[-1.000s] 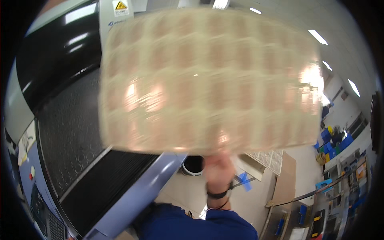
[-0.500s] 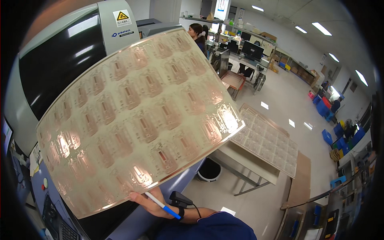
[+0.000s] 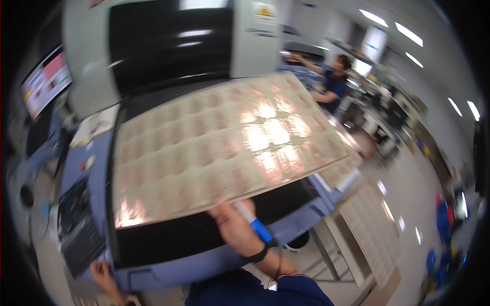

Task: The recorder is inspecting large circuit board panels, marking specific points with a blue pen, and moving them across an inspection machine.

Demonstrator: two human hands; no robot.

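A large circuit board panel (image 3: 204, 153), pale with rows of coppery patterns, lies tilted over the black bed (image 3: 168, 239) of a machine. At its near edge my right hand (image 3: 237, 229) is closed on the rim. A white and blue marker pen (image 3: 260, 230) is also held in that hand, and a dark band circles the wrist. My left hand (image 3: 103, 275) is low at the left, by the machine's front corner next to a keyboard (image 3: 84, 247). Motion blur smears its fingers, so their grip cannot be made out.
The machine's dark window (image 3: 171, 46) rises behind the panel. A monitor (image 3: 47, 81) stands far left. Another panel (image 3: 370, 229) lies on a side table at the right. A co-worker (image 3: 334, 84) reaches toward equipment at the back right.
The raised panel has come down and flattened over the machine bed. My right hand has moved with it, and my left hand has come into view. The view has swung left.
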